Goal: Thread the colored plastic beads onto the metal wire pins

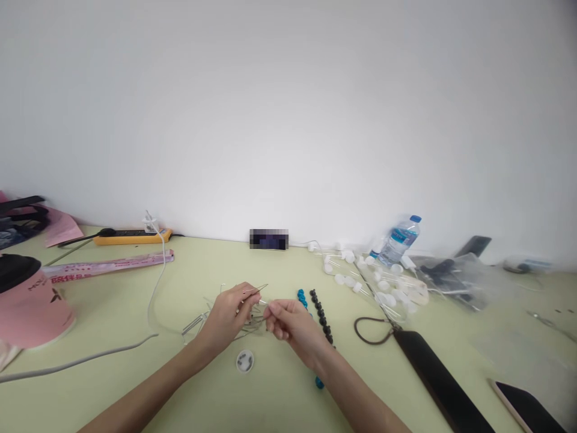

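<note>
My left hand [229, 316] and my right hand [291, 325] meet over the pale green table [135, 385], fingertips almost touching. Between them they pinch a thin clear thread or wire [262, 302]; a thin metal needle-like piece [256, 290] sticks out of my left fingers. Under the hands lies a tangle of clear tubes and wire [202, 322]. A strand of black beads [321, 316] and a strand of blue beads [302, 297] lie just right of my right hand. A small round white lid [244, 361] sits below the hands.
A pink cap [31, 300] sits far left, with a pink ruler-like box [108, 264] and a yellow power strip [130, 236] behind. White caps and tubes [383, 285], a water bottle [399, 240], a plastic bag [455, 273], a black case [437, 373] and a phone [527, 409] are right.
</note>
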`<state>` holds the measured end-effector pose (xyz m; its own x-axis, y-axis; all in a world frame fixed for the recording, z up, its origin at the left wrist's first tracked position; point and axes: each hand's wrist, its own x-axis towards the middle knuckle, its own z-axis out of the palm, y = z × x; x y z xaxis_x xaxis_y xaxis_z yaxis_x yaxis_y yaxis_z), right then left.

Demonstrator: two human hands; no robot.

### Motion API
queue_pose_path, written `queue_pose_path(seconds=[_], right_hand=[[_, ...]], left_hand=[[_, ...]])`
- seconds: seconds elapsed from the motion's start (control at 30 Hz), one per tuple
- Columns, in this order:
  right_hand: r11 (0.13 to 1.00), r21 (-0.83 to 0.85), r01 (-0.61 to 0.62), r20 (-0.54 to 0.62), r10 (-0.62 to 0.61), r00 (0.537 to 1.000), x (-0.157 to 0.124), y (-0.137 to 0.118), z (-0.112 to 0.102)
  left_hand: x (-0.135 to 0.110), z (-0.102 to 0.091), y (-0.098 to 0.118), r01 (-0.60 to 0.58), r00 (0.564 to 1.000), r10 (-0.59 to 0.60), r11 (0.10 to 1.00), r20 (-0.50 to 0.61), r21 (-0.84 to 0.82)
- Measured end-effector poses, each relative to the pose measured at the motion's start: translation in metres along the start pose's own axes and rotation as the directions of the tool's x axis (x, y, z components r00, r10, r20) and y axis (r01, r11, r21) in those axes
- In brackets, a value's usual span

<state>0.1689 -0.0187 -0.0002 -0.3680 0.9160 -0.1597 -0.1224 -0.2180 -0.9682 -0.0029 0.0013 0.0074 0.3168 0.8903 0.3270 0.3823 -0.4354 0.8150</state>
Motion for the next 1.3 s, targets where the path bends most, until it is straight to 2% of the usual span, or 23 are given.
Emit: queue_pose_path(seconds=[0.03, 0.07, 0.13, 0.2, 0.23, 0.27, 0.33, 0.4, 0.43, 0.5, 0.53, 0.6, 0.67, 0.7, 0.8, 0.83, 0.87, 0.93, 1.0, 1.03, 1.1, 1.17, 1.3], right_hand=[[0.975, -0.189, 0.115, -0.042, -0.125, 0.991, -0.001, 0.001, 0.001], [0.887, -0.402, 0.227, -0.057, -0.271, 0.961, -0.002, 0.003, 0.002], [0.614, -0.704, 0.357, 0.010, -0.495, 0.869, -0.004, 0.006, 0.005], [0.433, -0.809, 0.396, 0.083, -0.584, 0.807, -0.006, 0.008, 0.007], [0.421, -0.818, 0.393, 0.079, -0.594, 0.801, -0.007, 0.007, 0.008], [0.466, -0.800, 0.378, 0.037, -0.590, 0.807, -0.008, 0.006, 0.009], [0.694, -0.650, 0.308, -0.109, -0.487, 0.867, -0.007, 0.002, 0.010], [0.946, -0.296, 0.128, -0.145, -0.177, 0.973, -0.006, -0.003, 0.009], [0.995, -0.102, -0.004, -0.081, -0.004, 0.997, -0.005, -0.005, 0.008], [0.966, 0.152, -0.211, 0.082, 0.200, 0.976, -0.003, -0.007, 0.005], [0.949, 0.209, -0.237, 0.116, 0.217, 0.969, -0.002, -0.007, 0.004], [0.971, 0.189, -0.144, 0.072, 0.133, 0.988, -0.001, -0.005, 0.004], [0.998, -0.044, 0.052, -0.039, -0.054, 0.998, -0.001, 0.000, 0.006], [0.965, -0.215, 0.153, -0.087, -0.175, 0.981, -0.001, 0.002, 0.007], [0.740, -0.590, 0.325, -0.108, -0.471, 0.876, -0.003, 0.006, 0.012], [0.696, -0.631, 0.343, -0.101, -0.512, 0.853, -0.004, 0.006, 0.013], [0.697, -0.628, 0.347, -0.106, -0.518, 0.849, -0.004, 0.006, 0.014], [0.818, -0.491, 0.299, -0.153, -0.419, 0.895, -0.003, 0.003, 0.014], [0.976, -0.183, 0.121, -0.157, -0.150, 0.976, -0.002, 0.001, 0.011], [1.000, 0.000, -0.016, -0.098, 0.016, 0.995, -0.001, -0.001, 0.009], [0.938, 0.267, -0.223, 0.054, 0.216, 0.975, -0.001, -0.002, 0.006], [0.892, 0.380, -0.244, 0.092, 0.226, 0.970, -0.001, -0.002, 0.005], [0.956, 0.288, -0.051, -0.098, 0.082, 0.992, -0.002, -0.001, 0.008]], left_hand=[[0.002, -0.001, -0.001, 0.051, 0.998, -0.050, 0.998, 0.025, -0.047], [0.003, -0.002, -0.003, 0.109, 0.993, -0.102, 0.989, 0.065, -0.102], [0.007, -0.005, -0.007, 0.220, 0.967, -0.184, 0.952, 0.179, -0.214], [0.010, -0.007, -0.009, 0.296, 0.938, -0.217, 0.908, 0.269, -0.297], [0.010, -0.008, -0.009, 0.308, 0.934, -0.221, 0.897, 0.280, -0.318], [0.011, -0.008, -0.009, 0.298, 0.940, -0.217, 0.898, 0.263, -0.324], [0.009, -0.008, -0.007, 0.230, 0.969, -0.188, 0.929, 0.163, -0.292], [0.007, -0.007, -0.004, 0.126, 0.992, -0.118, 0.968, 0.049, -0.216], [0.005, -0.006, -0.003, 0.071, 0.997, -0.071, 0.983, 0.008, -0.171], [0.003, -0.004, 0.000, -0.020, 0.999, 0.017, 0.996, -0.035, -0.091], [0.002, -0.003, 0.001, -0.044, 0.998, 0.042, 0.997, -0.038, -0.066], [0.001, -0.002, 0.000, -0.039, 0.999, 0.037, 0.997, -0.026, -0.062], [0.003, -0.001, -0.004, 0.028, 1.000, -0.026, 0.994, 0.016, -0.102], [0.005, -0.002, -0.007, 0.079, 0.996, -0.073, 0.988, 0.053, -0.130], [0.011, -0.002, -0.018, 0.213, 0.969, -0.175, 0.950, 0.176, -0.229], [0.012, -0.002, -0.020, 0.229, 0.964, -0.183, 0.939, 0.192, -0.256], [0.013, -0.003, -0.021, 0.227, 0.966, -0.180, 0.935, 0.187, -0.273], [0.012, -0.003, -0.020, 0.179, 0.981, -0.151, 0.947, 0.123, -0.266], [0.009, -0.003, -0.016, 0.102, 0.995, -0.098, 0.972, 0.031, -0.210], [0.008, -0.002, -0.014, 0.054, 0.998, -0.056, 0.984, -0.007, -0.171], [0.004, -0.001, -0.010, -0.045, 0.998, 0.040, 0.995, -0.056, -0.088], [0.002, 0.001, -0.008, -0.114, 0.991, 0.112, 0.993, -0.068, -0.028], [0.001, 0.002, -0.009, -0.124, 0.992, 0.124, 0.992, -0.033, -0.013]])
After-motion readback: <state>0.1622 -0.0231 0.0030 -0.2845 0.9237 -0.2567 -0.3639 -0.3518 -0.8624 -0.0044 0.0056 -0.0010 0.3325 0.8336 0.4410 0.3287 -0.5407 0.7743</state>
